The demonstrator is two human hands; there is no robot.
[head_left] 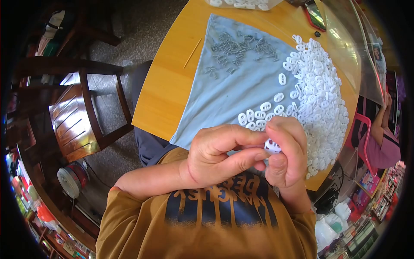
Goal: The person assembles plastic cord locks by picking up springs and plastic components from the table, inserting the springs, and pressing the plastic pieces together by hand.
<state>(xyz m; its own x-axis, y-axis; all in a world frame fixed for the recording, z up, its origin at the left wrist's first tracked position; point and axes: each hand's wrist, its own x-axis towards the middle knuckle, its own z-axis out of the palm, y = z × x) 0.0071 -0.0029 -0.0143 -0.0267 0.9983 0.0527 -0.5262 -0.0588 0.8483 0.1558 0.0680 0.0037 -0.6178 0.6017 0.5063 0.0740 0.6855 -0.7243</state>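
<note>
In front of my chest, the thumb and fingers of my right hand (pixel 286 151) are closed on a small white plastic two-hole piece (pixel 272 146), which looks like a cord lock part. My left hand (pixel 226 151) comes in from the left with thumb and forefinger pinched at the near end of that piece; anything between those fingertips is hidden. Behind my hands lies a light blue cloth (pixel 228 93). Loose white oval pieces (pixel 266 106) with two holes are scattered on it, beside a large heap of the same pieces (pixel 321 101). Many small metal springs (pixel 241 46) lie spread on the cloth's far part.
A thin wooden stick (pixel 192 53) lies on the yellow table (pixel 161 93). At the back are a clear bag of white pieces (pixel 246 4), a phone (pixel 315 16) and a small black round thing (pixel 317 34). A wooden chair (pixel 73 116) stands left; another person (pixel 381 129) is at right.
</note>
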